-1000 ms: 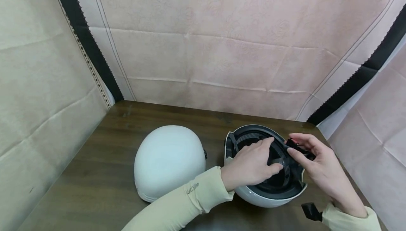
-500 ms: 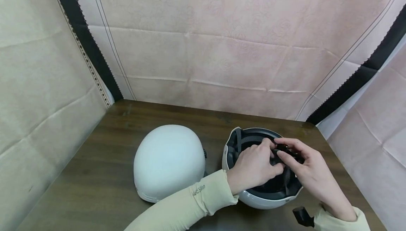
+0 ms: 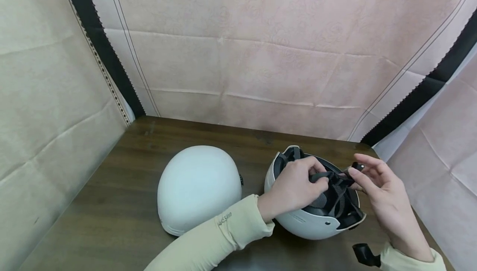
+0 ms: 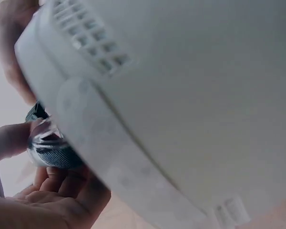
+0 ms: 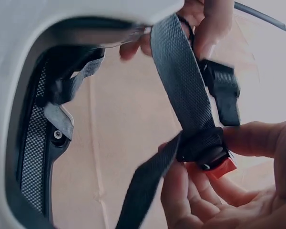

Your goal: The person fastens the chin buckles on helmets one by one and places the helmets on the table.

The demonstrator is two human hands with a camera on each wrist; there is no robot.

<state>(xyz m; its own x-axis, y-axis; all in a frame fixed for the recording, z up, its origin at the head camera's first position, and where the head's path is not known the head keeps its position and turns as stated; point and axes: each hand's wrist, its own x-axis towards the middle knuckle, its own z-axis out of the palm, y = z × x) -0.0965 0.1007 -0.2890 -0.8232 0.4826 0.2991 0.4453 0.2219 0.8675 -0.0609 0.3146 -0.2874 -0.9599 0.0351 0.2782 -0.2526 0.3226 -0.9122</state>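
Observation:
An upturned white helmet [image 3: 309, 225] lies on its crown, tilted, with its dark lining and straps showing. Over its opening my left hand [image 3: 294, 188] pinches a dark chin strap [image 3: 321, 176]. At the helmet's right edge, my right hand [image 3: 385, 194] pinches a black buckle [image 3: 357, 166]. The right wrist view shows the buckle's red tab [image 5: 221, 168] between thumb and fingers, with the webbing [image 5: 181, 76] running up toward the left hand. A loose black strap end [image 5: 224, 90] hangs beside it. The white shell [image 4: 195, 95] fills most of the left wrist view.
A second white helmet [image 3: 199, 190] sits dome up to the left, a dark knob on its right side. Both stand on a brown wooden table [image 3: 112, 205]. Pale fabric walls [image 3: 242, 56] enclose the back and sides.
The hands met over the helmet, then drew apart. My right hand shifted right with the buckle, and my left now pinches the strap. The helmet has tilted, showing more of its near outer shell.

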